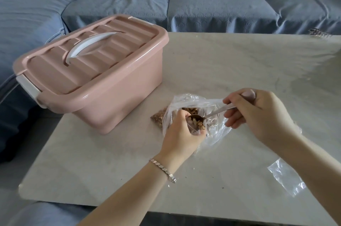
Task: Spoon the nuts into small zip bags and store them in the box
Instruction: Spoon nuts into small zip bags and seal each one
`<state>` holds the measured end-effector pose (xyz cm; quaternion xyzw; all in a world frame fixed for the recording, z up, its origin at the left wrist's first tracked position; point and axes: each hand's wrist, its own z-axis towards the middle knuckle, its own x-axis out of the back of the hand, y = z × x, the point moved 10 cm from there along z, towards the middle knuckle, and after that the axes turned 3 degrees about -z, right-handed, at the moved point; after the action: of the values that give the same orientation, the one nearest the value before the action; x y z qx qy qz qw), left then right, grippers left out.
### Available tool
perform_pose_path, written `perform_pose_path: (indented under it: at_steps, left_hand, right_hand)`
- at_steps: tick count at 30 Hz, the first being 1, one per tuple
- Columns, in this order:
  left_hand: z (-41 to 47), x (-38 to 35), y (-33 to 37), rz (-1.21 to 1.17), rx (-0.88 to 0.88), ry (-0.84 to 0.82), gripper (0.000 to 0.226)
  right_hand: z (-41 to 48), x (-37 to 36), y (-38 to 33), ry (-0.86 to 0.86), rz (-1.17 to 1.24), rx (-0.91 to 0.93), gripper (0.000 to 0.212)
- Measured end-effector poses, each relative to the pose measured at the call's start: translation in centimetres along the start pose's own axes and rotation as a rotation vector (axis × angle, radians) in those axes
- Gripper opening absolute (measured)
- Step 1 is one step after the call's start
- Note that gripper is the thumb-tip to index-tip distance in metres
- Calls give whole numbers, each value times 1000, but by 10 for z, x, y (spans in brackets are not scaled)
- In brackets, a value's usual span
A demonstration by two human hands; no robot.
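Note:
My left hand (181,131) grips a small clear zip bag (215,129) and holds its mouth open. My right hand (258,113) holds a metal spoon (214,113) whose bowl, loaded with nuts (198,124), sits at the bag's mouth. Behind them lies a larger clear bag of nuts (160,115) on the table. The pink storage box (96,76) stands at the left with its lid shut and white handle flat.
An empty clear bag (286,179) lies on the pale marble table (239,63) under my right forearm. A blue sofa (203,8) with cushions runs behind and to the left of the table. Small crumbs dot the tabletop near me.

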<state>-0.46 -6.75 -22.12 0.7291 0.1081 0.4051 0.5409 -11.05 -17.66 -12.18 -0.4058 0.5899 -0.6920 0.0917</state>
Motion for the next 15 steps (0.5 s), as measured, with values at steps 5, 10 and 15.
perform_pose_path:
  at_steps: [5,10,15]
  left_hand:
    - [0,6,-4,-87,37,55,33]
    - [1,10,-12,-123,52,91,29]
    - [1,12,-16,-135,69,87,32]
  right_hand:
    - [-8,-12,-37,-93,-245,249,21]
    - [-21,9,-46,53,-191,397,17]
    - [-26,35,-34,162,-50,334,18]
